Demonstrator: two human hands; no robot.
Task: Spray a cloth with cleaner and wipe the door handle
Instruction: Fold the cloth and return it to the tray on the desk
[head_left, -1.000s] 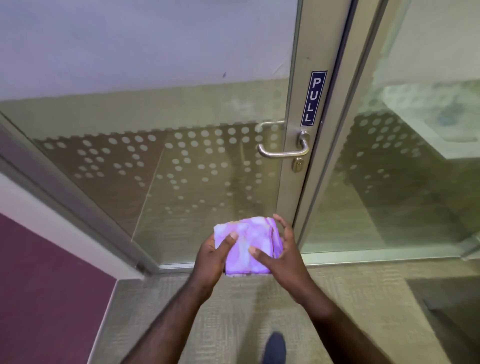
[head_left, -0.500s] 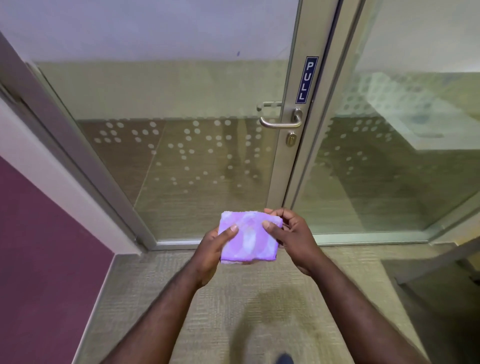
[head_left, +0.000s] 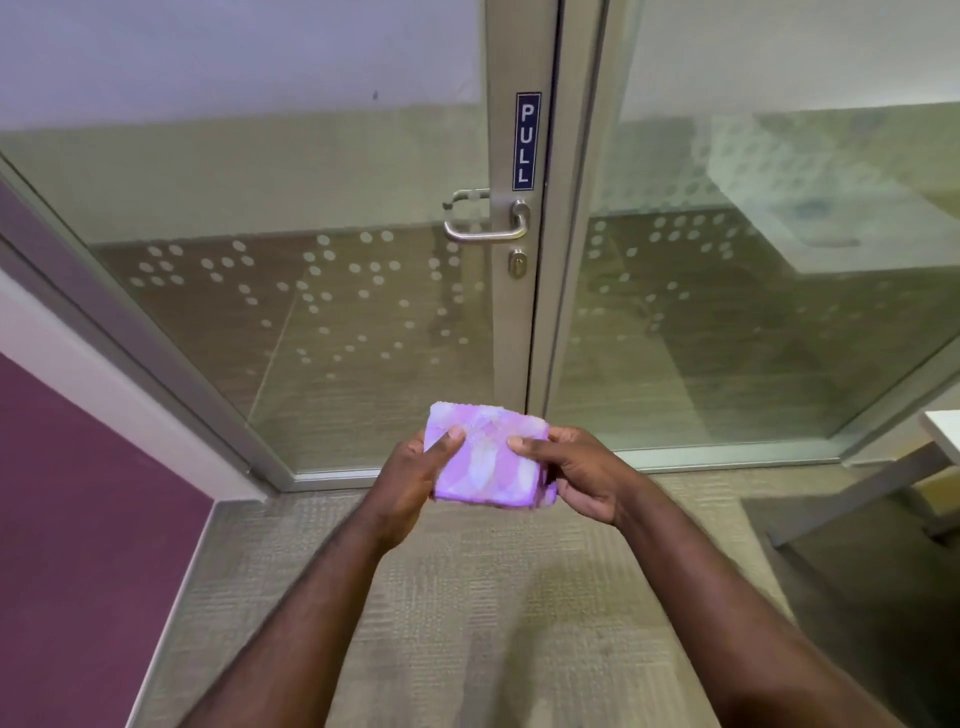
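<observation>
Both hands have shifted their pinch on the folded cloth (head_left: 488, 457); left hand (head_left: 415, 473) and right hand (head_left: 582, 478) clamp it, directly below the handle (head_left: 485, 233), whose lever runs leftward.

Fluffy purple cloth (head_left: 485, 457), brushed-metal door handle (head_left: 485, 228), glossy glass door (head_left: 291, 291), rough woven carpet (head_left: 467, 597).

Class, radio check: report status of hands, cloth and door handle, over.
Left hand and right hand both gripping folded purple cloth. Door handle untouched, well ahead of cloth. No spray bottle in view. Path clear.
</observation>
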